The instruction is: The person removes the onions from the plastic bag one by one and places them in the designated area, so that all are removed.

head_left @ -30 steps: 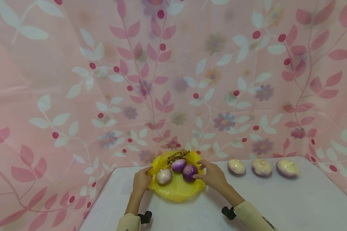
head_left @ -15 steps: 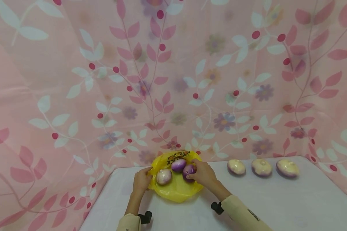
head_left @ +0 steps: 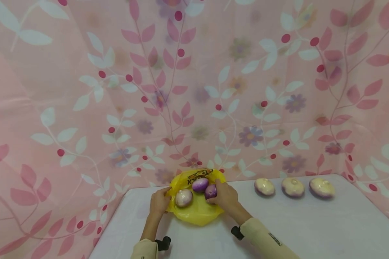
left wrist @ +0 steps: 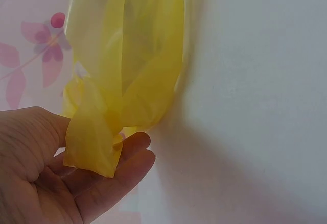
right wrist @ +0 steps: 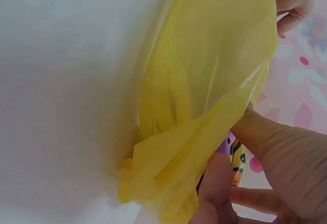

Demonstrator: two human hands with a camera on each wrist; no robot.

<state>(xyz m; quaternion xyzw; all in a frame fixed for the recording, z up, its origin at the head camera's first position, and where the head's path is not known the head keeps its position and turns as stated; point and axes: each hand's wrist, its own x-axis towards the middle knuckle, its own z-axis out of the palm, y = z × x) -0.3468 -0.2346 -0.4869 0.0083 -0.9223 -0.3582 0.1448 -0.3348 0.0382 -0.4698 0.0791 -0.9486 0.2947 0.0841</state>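
Observation:
A yellow plastic bag [head_left: 197, 215] lies spread on the table with its mouth open. Inside it are a whitish turnip [head_left: 183, 198] at the left, a purple turnip [head_left: 200, 185] at the back and a darker purple turnip [head_left: 210, 193] at the right. My left hand [head_left: 159, 203] pinches the bag's left edge; in the left wrist view, a fold of yellow plastic [left wrist: 94, 132] passes between thumb and fingers. With thumb and fingers my right hand [head_left: 226, 197] grips the darker purple turnip, mostly covering it. In the right wrist view, the bag's wall [right wrist: 204, 96] hides most of that turnip.
Three cream-and-purple turnips stand in a row at the back right: the nearest one [head_left: 264, 187], the middle one [head_left: 293, 187] and the far one [head_left: 322, 188]. A pink floral cloth [head_left: 194, 90] hangs behind the white table [head_left: 298, 226].
My right hand has moved left and in over the bag, and its fingers have closed round the darker purple turnip. My left hand has stayed at the bag's left edge.

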